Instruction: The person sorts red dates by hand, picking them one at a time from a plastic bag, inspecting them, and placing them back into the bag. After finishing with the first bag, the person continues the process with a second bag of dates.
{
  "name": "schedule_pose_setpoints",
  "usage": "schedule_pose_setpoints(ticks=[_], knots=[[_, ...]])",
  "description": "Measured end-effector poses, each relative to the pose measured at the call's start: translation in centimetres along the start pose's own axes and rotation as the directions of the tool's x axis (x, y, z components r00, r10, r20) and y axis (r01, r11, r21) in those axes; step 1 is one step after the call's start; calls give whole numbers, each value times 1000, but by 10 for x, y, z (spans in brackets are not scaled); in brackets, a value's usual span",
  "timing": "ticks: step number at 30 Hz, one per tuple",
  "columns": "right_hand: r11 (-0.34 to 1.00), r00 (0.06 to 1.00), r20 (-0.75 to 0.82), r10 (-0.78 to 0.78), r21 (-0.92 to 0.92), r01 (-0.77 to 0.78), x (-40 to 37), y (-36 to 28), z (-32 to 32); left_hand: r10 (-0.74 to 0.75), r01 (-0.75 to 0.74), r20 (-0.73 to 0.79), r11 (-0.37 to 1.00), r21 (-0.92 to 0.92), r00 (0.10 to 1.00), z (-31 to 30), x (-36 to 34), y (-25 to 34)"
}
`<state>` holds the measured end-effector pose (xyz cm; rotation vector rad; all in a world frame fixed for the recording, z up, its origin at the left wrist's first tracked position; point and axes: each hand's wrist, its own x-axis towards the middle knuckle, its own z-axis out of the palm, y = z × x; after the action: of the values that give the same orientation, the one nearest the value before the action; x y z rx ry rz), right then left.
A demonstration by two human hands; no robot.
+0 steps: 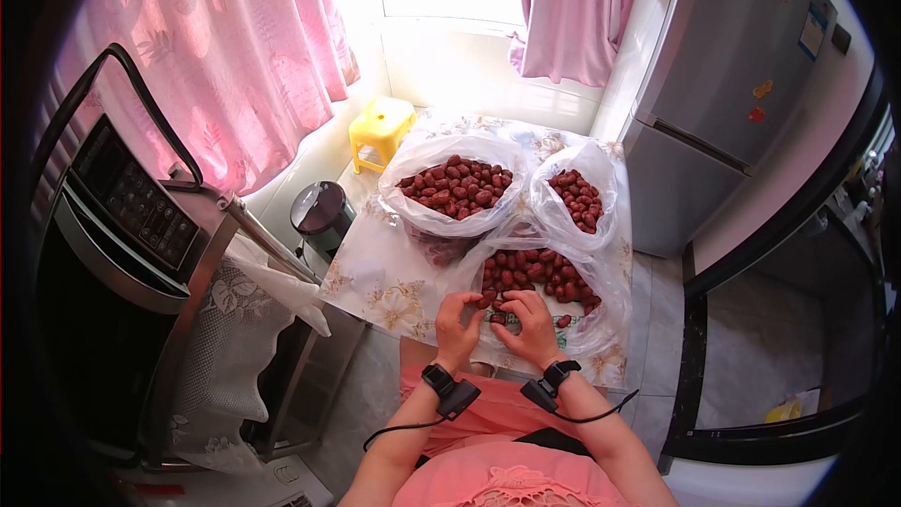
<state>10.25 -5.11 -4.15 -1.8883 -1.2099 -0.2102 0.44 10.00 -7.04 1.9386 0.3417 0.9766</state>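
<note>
Head view: we note the near bag (pixel 610 305) by the table's (pixel 375 296) near right corner, mouth toward us, long axis left-right. Left hand (pixel 457 330) and right hand (pixel 532 330): slightly apart, at its dates (pixel 566 282); grip, cannot tell. Behind: two bags (pixel 427 214).

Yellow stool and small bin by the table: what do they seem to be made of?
The stool looks like glossy moulded plastic: one bright, even colour and rounded edges, without visible joins. The bin has a dark, shiny lid reflecting the window light; its body could be polished metal or glossy plastic, and the view doesn't settle which.
</note>
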Motion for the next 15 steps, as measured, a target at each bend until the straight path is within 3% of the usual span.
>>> schedule_pose_setpoints(ticks=[15], knots=[[1000,1000,2,7,0,-7,0,0,0,-34,34,-5,999,-25,999,0,-2,0]])
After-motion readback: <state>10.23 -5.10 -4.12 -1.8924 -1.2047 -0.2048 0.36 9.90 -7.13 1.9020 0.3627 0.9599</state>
